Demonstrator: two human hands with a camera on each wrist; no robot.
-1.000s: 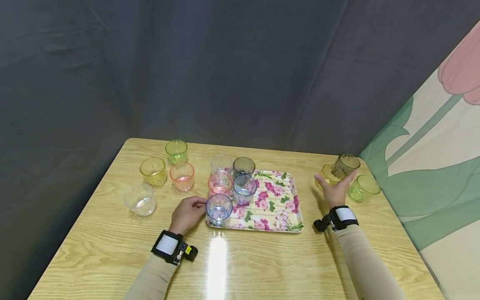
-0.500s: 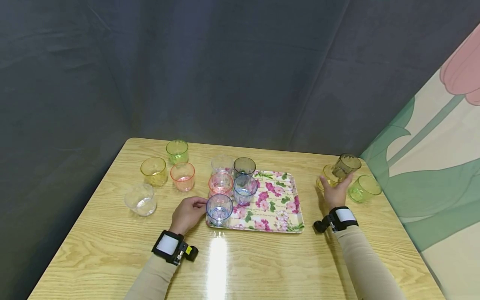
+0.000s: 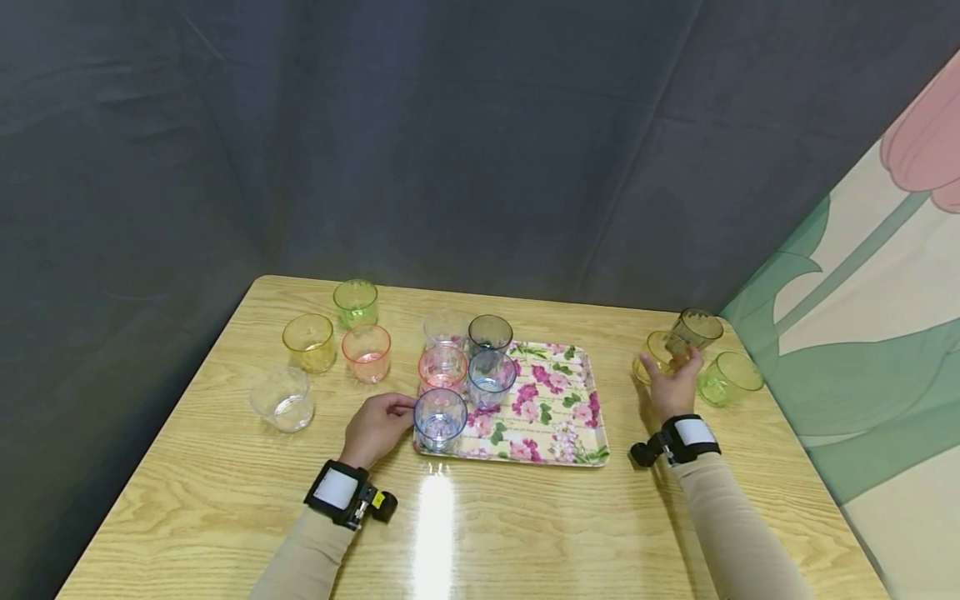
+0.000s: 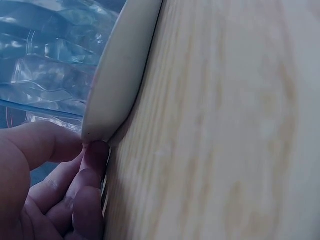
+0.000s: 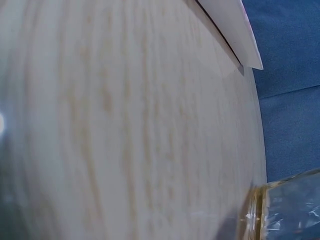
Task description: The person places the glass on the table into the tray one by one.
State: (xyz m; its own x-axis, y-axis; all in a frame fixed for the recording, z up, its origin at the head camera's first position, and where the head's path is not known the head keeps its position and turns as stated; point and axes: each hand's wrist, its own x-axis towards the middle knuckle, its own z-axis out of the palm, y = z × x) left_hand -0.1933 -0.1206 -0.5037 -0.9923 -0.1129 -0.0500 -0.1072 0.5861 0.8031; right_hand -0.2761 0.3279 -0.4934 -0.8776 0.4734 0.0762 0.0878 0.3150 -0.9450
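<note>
At the left front of the flowered tray (image 3: 555, 421), my left hand (image 3: 375, 429) pinches the tray's edge. The left wrist view shows the thumb above the rim (image 4: 117, 75) and a fingertip under it. Beside that hand, a blue cup (image 3: 440, 421) stands on the tray. My right hand (image 3: 673, 396) grips a yellow cup (image 3: 656, 342) at the far right, thumb on its left side and fingers on its right. Part of this yellow cup (image 5: 256, 215) shows low in the right wrist view, where the fingers are out of sight. A smoky brown cup (image 3: 697, 327) and a green cup (image 3: 729, 379) are close by.
The tray's left half bears several cups, among them a dark grey cup (image 3: 491, 335) and a red cup (image 3: 442, 368). Left of it stand a clear cup (image 3: 283, 402), a yellow cup (image 3: 309, 344), a pink cup (image 3: 367, 354) and a green cup (image 3: 356, 305).
My right hand's thumb and fingers, spread wide before, have closed in around the yellow cup. My left hand has stayed at the tray's edge.
</note>
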